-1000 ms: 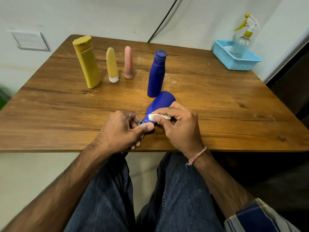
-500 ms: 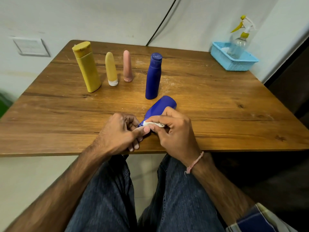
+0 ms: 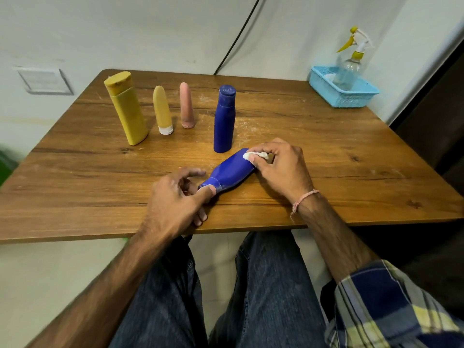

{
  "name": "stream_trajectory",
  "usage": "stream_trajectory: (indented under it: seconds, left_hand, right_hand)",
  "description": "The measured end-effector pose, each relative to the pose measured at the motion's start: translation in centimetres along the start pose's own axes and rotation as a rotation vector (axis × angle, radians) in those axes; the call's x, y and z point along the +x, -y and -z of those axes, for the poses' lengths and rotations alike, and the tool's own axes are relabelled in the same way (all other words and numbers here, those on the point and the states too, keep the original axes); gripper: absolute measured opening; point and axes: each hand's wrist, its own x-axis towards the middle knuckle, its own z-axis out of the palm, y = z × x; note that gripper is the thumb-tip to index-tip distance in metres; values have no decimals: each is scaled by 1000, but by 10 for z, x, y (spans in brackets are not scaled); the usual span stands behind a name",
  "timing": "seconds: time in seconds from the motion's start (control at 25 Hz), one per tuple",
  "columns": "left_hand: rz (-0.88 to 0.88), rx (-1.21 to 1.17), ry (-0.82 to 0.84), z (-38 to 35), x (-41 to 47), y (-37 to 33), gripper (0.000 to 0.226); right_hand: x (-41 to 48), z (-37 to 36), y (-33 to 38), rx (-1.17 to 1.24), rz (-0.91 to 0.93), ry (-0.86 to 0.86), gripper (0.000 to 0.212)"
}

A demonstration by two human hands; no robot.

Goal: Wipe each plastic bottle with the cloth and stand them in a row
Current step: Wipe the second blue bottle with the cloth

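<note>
A blue bottle lies on its side on the wooden table, cap end toward me. My left hand holds its cap end between thumb and curled fingers. My right hand pinches a small white cloth and presses it on the bottle's far, bottom end. Behind them stands a row: a large yellow bottle, a small yellow tube, a pink tube and a tall blue bottle, all upright.
A light blue basket at the table's far right corner holds a clear spray bottle with a yellow trigger. A black cable runs up the wall. My knees sit under the near table edge.
My right hand slid the cloth from the bottle's cap end up to its far bottom end. The left hand kept its hold on the cap end.
</note>
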Motion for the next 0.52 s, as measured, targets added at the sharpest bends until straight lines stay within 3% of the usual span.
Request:
stream_trajectory:
  seconds: [0.2,0.52]
  left_hand:
    - [-249,308,-41,1,-5,5,51]
    - [-276,235,-192,-2,-12,5,37]
  right_hand:
    - [6,1,4,-47,-31,-15,16]
    - [10,13,-11,96,-209,-77,11]
